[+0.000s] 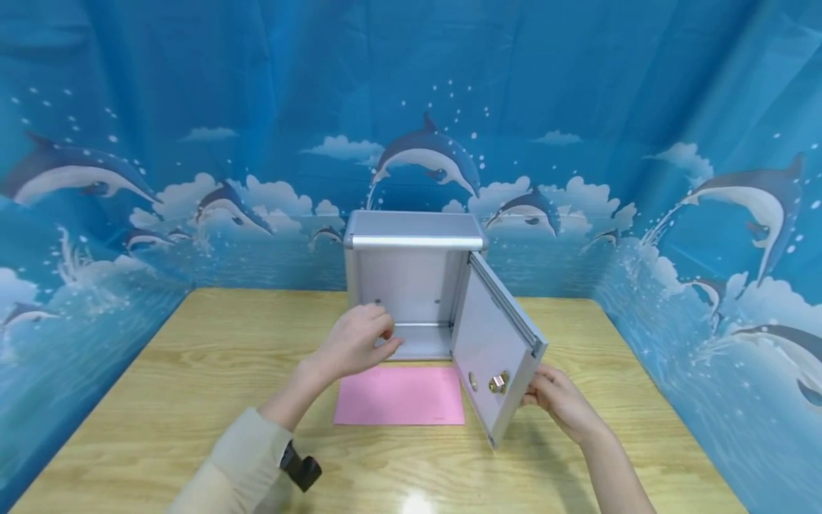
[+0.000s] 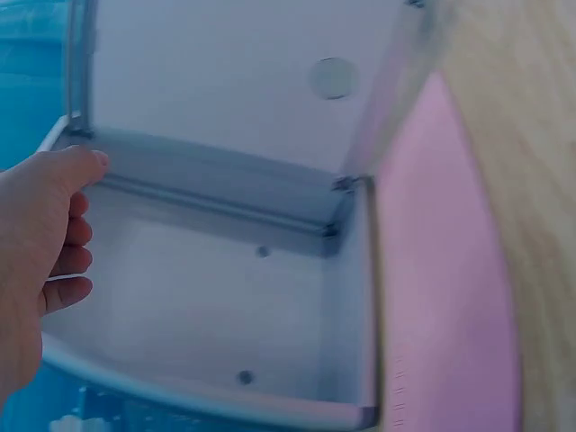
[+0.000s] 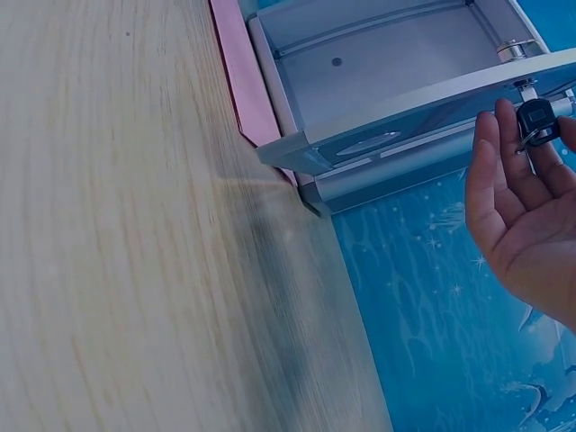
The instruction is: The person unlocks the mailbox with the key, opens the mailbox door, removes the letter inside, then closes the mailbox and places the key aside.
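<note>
A silver metal box (image 1: 414,227) stands on the table, its front door (image 1: 491,328) swung wide to the right. Inside, the bare back wall and floor show. My right hand (image 1: 561,400) is at the door's outer side, near the free edge. In the right wrist view its thumb and fingers pinch a black-headed key (image 3: 537,120) that sits in the door's lock. The lock's brass cam (image 1: 498,383) shows on the inner face. My left hand (image 1: 359,339) hovers before the opening's left side, fingers loosely curled around nothing. A flat pink paper rectangle (image 1: 401,396) lies before the box.
The wood-grain table (image 1: 257,343) extends to both sides of the box. A blue dolphin-print curtain (image 1: 270,107) hangs behind and along the sides. A black device (image 1: 300,467) is strapped at my left wrist. The door's lower corner overhangs the table right of the pink paper.
</note>
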Available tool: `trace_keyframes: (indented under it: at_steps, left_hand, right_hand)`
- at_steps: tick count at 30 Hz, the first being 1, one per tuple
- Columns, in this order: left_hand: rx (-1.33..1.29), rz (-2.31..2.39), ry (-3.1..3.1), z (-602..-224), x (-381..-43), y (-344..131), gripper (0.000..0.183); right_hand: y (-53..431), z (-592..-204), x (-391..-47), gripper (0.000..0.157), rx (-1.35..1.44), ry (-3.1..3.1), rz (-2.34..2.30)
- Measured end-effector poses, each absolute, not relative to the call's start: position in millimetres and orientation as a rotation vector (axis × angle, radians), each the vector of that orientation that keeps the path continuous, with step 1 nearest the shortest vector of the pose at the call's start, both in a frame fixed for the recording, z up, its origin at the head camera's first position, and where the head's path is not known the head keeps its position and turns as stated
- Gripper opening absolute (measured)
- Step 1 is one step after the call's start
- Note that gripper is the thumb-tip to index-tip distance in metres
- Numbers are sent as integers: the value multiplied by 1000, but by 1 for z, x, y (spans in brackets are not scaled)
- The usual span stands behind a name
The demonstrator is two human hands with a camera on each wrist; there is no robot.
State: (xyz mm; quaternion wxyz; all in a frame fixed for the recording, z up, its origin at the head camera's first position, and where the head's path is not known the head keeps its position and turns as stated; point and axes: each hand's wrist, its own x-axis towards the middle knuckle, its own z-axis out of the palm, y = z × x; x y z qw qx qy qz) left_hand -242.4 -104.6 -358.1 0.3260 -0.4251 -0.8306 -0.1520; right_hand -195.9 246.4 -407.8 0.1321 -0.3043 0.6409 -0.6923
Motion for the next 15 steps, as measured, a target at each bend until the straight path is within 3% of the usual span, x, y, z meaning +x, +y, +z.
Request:
trace_keyframes:
  at_steps: [15]
  left_hand:
    - [-901,-588,-2214,-306,-256,-131,14]
  right_hand:
    - [241,-408,-195,39,-851,1867,-1971]
